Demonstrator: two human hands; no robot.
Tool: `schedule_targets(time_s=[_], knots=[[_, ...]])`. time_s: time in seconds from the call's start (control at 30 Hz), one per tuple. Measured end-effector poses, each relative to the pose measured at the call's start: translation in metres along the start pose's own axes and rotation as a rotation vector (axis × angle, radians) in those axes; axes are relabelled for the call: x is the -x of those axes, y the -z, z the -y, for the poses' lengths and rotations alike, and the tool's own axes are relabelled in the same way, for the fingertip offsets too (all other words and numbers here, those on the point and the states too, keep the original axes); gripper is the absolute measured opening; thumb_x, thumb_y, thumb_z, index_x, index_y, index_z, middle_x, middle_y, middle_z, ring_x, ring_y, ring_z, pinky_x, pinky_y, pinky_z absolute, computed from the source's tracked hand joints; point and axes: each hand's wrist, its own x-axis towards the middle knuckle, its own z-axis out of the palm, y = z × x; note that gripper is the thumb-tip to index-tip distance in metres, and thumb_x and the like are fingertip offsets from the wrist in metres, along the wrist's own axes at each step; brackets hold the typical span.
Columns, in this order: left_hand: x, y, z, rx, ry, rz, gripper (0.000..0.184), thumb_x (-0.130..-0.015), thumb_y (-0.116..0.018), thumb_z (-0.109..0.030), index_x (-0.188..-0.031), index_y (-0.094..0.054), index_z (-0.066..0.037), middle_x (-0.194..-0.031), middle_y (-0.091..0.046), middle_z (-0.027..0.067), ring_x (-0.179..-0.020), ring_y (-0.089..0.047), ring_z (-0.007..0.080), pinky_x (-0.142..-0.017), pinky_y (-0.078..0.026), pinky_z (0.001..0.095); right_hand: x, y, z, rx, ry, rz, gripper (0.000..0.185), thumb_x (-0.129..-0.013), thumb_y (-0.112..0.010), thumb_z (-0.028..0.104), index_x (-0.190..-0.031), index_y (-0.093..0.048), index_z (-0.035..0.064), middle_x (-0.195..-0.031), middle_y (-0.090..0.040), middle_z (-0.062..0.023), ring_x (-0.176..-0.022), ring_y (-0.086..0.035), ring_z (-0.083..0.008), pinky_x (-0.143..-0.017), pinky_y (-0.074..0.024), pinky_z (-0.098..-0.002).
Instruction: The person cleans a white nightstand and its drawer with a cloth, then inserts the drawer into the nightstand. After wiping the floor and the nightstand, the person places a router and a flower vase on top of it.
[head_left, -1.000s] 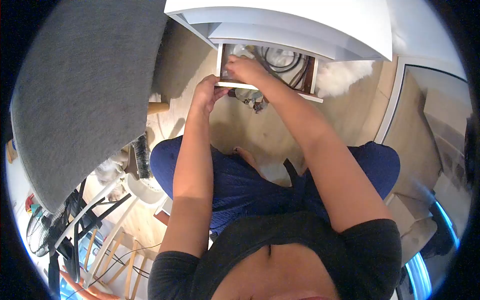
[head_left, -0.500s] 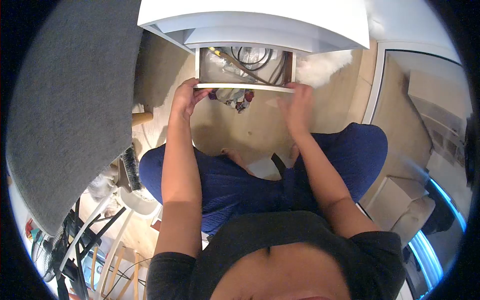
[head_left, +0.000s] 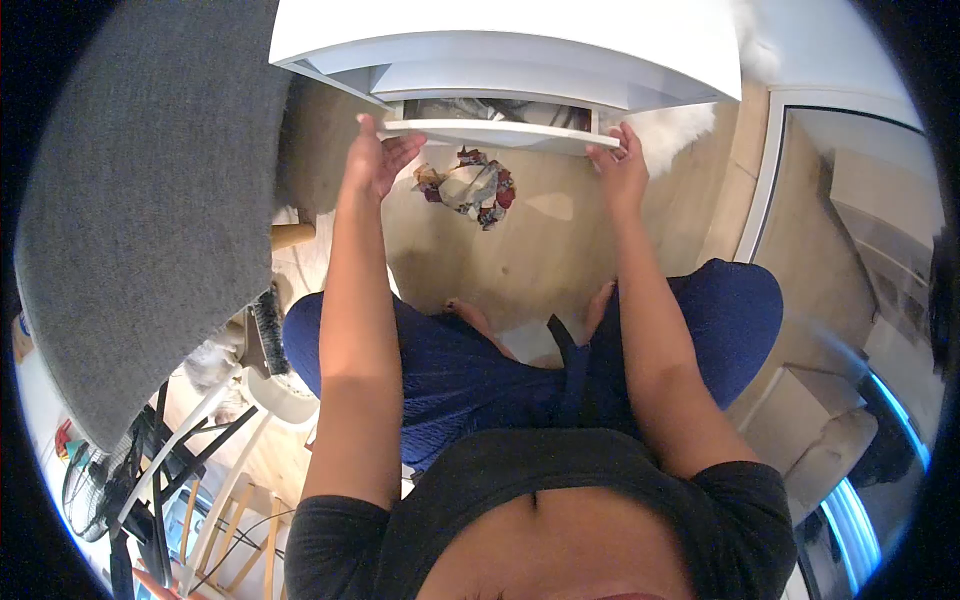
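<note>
White-fronted and partly open, a shallow drawer juts from beneath a glossy white cabinet as a seated person in navy trousers works at it with both bare hands. The left hand is open, its palm turned up and fingers loosely spread at the drawer's left end. The right hand is narrow, thumb and fingers closed about the opposite front corner. The drawer lies ahead of both palms, its front edge spanning the space between them. Inside, a thin strip of contents shows, with what appears to be dark cable, though shadow and the front panel hide most of it.

Below the front edge, a crumpled multicoloured cloth rests on the light wooden floor, between the hands and apart from both. Bare boards run from the cloth back to the person's feet. Fluffy white material sits just beyond the right hand, and a large grey textile surface fills the left side, well apart from the drawer.
</note>
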Motion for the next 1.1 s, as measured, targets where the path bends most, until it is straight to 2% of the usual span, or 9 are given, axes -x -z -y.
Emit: schedule_targets(time_s=[0.13,0.27,0.53,0.7,0.8,0.87,0.93,1.0,1.1], knots=[[-0.008,-0.01,-0.006,0.276,0.052,-0.037,0.086,-0.089,-0.013,-0.063,-0.139,0.001,0.005,-0.121,-0.039,0.0377,-0.102,-0.056,0.042,-0.083,-0.052,0.0414,-0.016,-0.003,0.015,-0.069,0.033,-0.025,0.063,-0.071,-0.075,0.008,-0.126,-0.044,-0.0008,-0.116,-0.054,-0.0137,-0.099,-0.058,-0.0216,-0.088,-0.0468,-0.0313],[-0.017,-0.009,-0.007,0.283,0.022,-0.016,0.089,-0.088,-0.013,-0.065,-0.139,0.002,0.007,-0.121,-0.039,0.0371,-0.1,-0.057,0.0422,-0.084,-0.052,0.0422,-0.026,-0.002,0.02,0.073,0.077,-0.029,0.058,-0.068,-0.074,0.005,-0.12,-0.048,0.0005,-0.116,-0.051,-0.0156,-0.103,-0.058,-0.0293,-0.085,-0.0479,-0.0341],[-0.026,-0.017,-0.021,0.138,-0.122,0.023,0.097,-0.086,-0.014,-0.069,-0.134,-0.005,0.015,-0.115,-0.042,0.0378,-0.097,-0.058,0.0412,-0.083,-0.052,0.0418,-0.048,-0.007,-0.008,-0.001,0.14,0.014,0.042,-0.067,-0.074,0.008,-0.104,-0.056,0.0,-0.097,-0.058,-0.0131,-0.092,-0.061,-0.0256,-0.079,-0.0477,-0.0331],[-0.03,-0.018,-0.022,0.146,-0.118,-0.053,0.093,-0.086,-0.014,-0.069,-0.133,-0.016,0.011,-0.112,-0.046,0.036,-0.097,-0.058,0.0396,-0.089,-0.048,0.0426,-0.052,-0.016,-0.013,-0.079,0.142,0.018,0.033,-0.067,-0.073,0.008,-0.095,-0.057,0.0,-0.091,-0.059,-0.0112,-0.084,-0.061,-0.0232,-0.076,-0.048,-0.0328],[-0.028,-0.001,-0.024,0.133,-0.092,-0.026,0.083,-0.089,-0.021,-0.064,-0.131,-0.026,0.007,-0.108,-0.053,0.0302,-0.1,-0.058,0.0356,-0.091,-0.046,0.04,-0.056,-0.016,-0.012,0.062,0.22,-0.006,0.038,-0.065,-0.075,0.009,-0.098,-0.057,0.0,-0.09,-0.058,-0.0109,-0.079,-0.06,-0.0238,-0.073,-0.0476,-0.0349],[-0.027,0.039,-0.026,-0.322,0.024,0.019,0.062,-0.094,-0.038,-0.047,-0.13,-0.035,0.003,-0.114,-0.056,0.0211,-0.101,-0.059,0.0273,-0.085,-0.047,0.0329,-0.057,-0.012,-0.029,0.301,0.31,-0.063,0.027,-0.07,-0.07,0.006,-0.092,-0.056,-0.0011,-0.084,-0.061,-0.0104,-0.074,-0.058,-0.0187,-0.065,-0.0467,-0.0327],[0.019,0.06,-0.042,-0.533,-0.096,-0.004,0.049,-0.093,-0.045,-0.038,-0.124,-0.044,-0.001,-0.109,-0.058,0.0149,-0.097,-0.06,0.0224,-0.083,-0.047,0.0307,-0.038,-0.001,-0.012,0.443,-0.046,0.027,0.017,-0.07,-0.066,0.007,-0.081,-0.055,0.0008,-0.077,-0.057,-0.0078,-0.067,-0.055,-0.0186,-0.062,-0.0458,-0.0324],[0.069,0.087,-0.061,-0.843,-0.271,-0.05,0.026,-0.088,-0.059,-0.023,-0.108,-0.06,-0.007,-0.093,-0.064,0.0026,-0.085,-0.058,0.0114,-0.077,-0.045,0.0258,-0.032,-0.004,-0.036,0.539,0.038,0.29,0.014,-0.069,-0.062,0.012,-0.08,-0.054,0.0083,-0.074,-0.059,-0.0126,-0.07,-0.056,-0.0279,-0.066,-0.0442,-0.0397],[0.123,0.129,-0.029,-0.687,-0.491,-0.338,0.024,-0.082,-0.064,-0.029,-0.091,-0.066,-0.006,-0.078,-0.063,0.0033,-0.071,-0.057,0.013,-0.066,-0.046,0.0284,0.0,-0.031,-0.025,0.522,0.129,0.763,0.014,-0.072,-0.06,0.01,-0.086,-0.058,0.008,-0.082,-0.062,-0.0091,-0.068,-0.054,-0.0251,-0.065,-0.0441,-0.039]])
